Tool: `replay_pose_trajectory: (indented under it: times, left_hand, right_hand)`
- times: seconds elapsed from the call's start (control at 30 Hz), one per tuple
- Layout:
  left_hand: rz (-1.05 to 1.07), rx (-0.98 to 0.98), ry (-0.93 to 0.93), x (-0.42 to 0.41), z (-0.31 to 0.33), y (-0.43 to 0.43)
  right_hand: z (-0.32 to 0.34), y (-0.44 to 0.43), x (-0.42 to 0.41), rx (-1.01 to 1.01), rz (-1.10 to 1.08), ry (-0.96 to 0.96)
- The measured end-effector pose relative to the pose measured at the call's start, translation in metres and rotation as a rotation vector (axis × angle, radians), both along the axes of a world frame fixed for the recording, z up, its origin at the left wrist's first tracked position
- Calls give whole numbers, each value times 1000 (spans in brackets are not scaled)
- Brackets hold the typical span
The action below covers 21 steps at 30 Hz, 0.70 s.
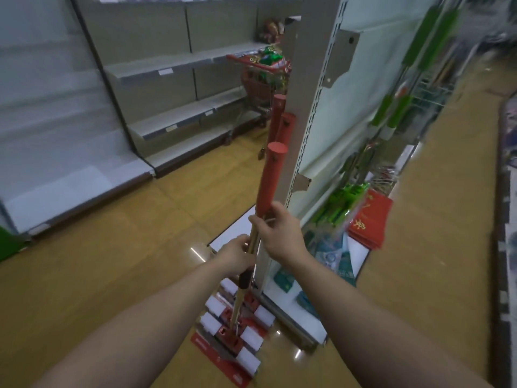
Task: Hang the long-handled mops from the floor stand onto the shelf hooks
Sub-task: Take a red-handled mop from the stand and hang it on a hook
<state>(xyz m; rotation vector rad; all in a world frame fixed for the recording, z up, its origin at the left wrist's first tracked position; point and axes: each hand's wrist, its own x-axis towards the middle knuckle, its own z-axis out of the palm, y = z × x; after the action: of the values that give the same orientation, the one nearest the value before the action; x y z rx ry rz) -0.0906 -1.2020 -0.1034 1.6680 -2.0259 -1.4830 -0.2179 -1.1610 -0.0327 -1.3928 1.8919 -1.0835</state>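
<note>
Holding a red-handled mop (270,177) upright in front of the shelf upright (305,141).

I see both hands wrapped around its shaft: right hand (279,233) just below the red grip, left hand (236,257) lower. Its head sits among white mop heads (237,329) at that upright's foot.

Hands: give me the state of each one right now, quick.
Left hand: closed around the shaft of the nearest mop, lower down.
Right hand: closed on the same mop, just below its red grip.

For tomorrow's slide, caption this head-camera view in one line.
Both hands, left hand and right hand, grip a red-handled mop above the floor stand.
</note>
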Motion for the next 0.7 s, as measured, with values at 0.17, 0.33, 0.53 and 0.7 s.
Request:
replay_pose_trajectory:
  times: [0.17,0.33,0.53,0.7]
  left_hand:
    - [-54,-45,-63,19,-7,13]
    - [-72,-35,-36,35,-15,21]
    - [-69,-43,21,38,-19,32]
    - [-108,-48,37,35,-18,39]
  right_hand:
    - [6,21,22,49,89,-51]
    - [11,34,29,76,106,-85]
    - [11,52,30,29,88,-54]
    - [13,63,22,29,76,-74]
